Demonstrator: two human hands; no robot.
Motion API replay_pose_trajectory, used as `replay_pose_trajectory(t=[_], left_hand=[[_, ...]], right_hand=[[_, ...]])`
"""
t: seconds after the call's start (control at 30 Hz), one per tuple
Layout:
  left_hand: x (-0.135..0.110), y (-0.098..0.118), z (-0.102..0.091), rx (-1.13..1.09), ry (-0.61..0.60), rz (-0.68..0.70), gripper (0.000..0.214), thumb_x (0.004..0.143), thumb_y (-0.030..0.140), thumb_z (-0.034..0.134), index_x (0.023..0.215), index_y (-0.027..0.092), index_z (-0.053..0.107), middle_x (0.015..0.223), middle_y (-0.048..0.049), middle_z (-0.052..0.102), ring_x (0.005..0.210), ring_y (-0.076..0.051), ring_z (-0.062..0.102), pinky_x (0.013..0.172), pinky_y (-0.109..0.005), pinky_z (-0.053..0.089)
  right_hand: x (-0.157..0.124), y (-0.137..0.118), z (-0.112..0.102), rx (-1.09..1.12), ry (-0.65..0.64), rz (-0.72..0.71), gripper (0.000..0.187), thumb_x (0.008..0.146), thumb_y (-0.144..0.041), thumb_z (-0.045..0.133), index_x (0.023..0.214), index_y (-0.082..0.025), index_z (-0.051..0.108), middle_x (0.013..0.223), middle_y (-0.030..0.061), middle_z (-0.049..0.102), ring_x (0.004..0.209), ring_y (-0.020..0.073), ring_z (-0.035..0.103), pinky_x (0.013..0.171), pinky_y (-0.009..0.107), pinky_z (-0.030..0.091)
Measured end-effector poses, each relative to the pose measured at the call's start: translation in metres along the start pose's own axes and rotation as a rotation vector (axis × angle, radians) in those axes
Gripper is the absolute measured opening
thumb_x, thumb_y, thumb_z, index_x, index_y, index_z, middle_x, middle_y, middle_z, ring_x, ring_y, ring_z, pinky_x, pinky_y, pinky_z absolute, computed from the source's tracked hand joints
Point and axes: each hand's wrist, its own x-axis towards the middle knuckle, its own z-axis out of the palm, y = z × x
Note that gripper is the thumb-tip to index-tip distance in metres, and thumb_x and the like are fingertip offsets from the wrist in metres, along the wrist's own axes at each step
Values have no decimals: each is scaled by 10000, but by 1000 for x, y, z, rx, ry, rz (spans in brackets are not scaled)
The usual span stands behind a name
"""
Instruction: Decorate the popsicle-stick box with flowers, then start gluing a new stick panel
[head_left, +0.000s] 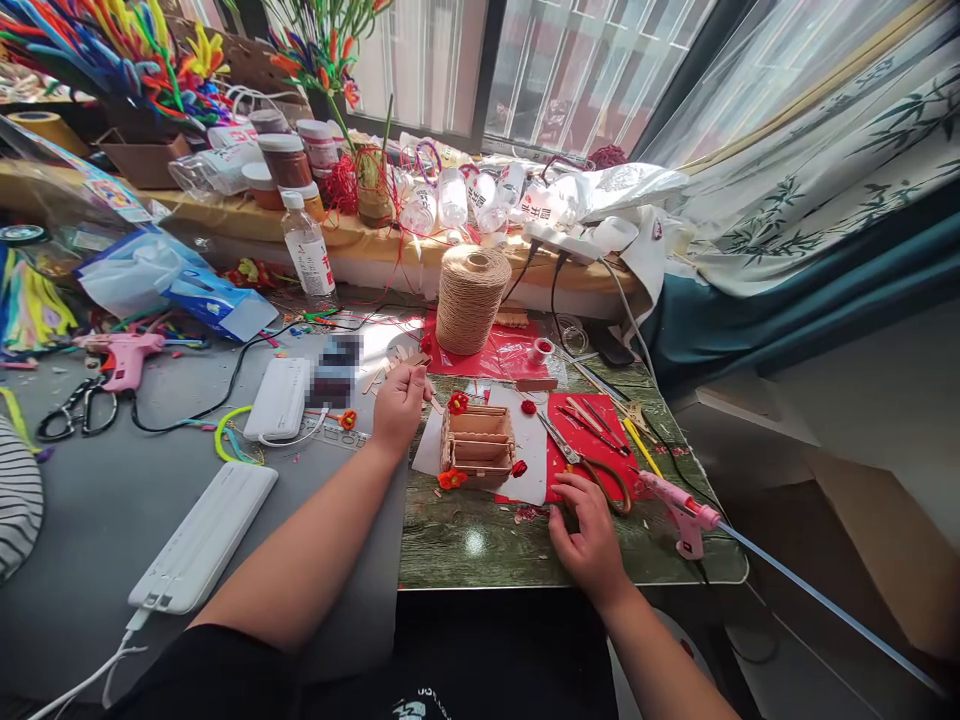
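Observation:
My left hand [401,405] is closed in a pinch on a small brown piece [424,361], just above some loose wooden craft sticks [373,378]. My right hand [586,535] lies low over the table edge with thumb and fingers apart, close to the handles of the scissors [609,484]. Between both hands stands a small wooden box [480,475] with inner dividers. Red and orange flowers [451,478] are fixed at its corners. White paper [531,450] lies under and beside it. A loose red flower [529,407] sits behind it.
A pink glue gun [686,512] with a long glue stick is at the right edge. Behind the box stands a twine spool [472,300]. Several tools [596,425] lie on red sheet. Power banks [206,535], another glue gun [124,358] and a bottle [309,255] are leftward.

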Motion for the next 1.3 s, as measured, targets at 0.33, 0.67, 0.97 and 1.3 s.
replay_pose_trajectory(t=[0.33,0.67,0.97,1.3], left_hand=[[2,-8,0,90,-9,-52,312,897,510,692,889,203,741,722,1,664,607,-138,489,604,-272,357],[11,-12,4,68,-8,-29,317,890,490,696,921,180,754,859,-45,749,742,-166,623,698,-278,463],[7,3,-5,228,51,78,413,1019,523,479,860,202,685,786,-26,710,665,-158,591,686,-278,447],[110,-10,8,802,-91,-111,286,883,429,639,1032,195,708,1105,-136,735,1052,-290,648,922,-378,465]], right_hand=[[0,-5,2,-96,32,-81,282,914,-158,592,1172,-259,641,1212,115,653,1161,315,610,1010,566,494],[0,-3,1,-116,85,-91,262,920,-126,585,1150,-240,641,1186,115,656,1140,297,615,1014,547,495],[0,0,-6,-40,82,-89,237,926,-139,594,1136,-235,648,1182,112,655,1136,291,615,1007,531,495],[-1,0,-12,45,92,-107,229,937,-137,574,1133,-237,639,1164,115,659,1123,290,613,991,528,503]])
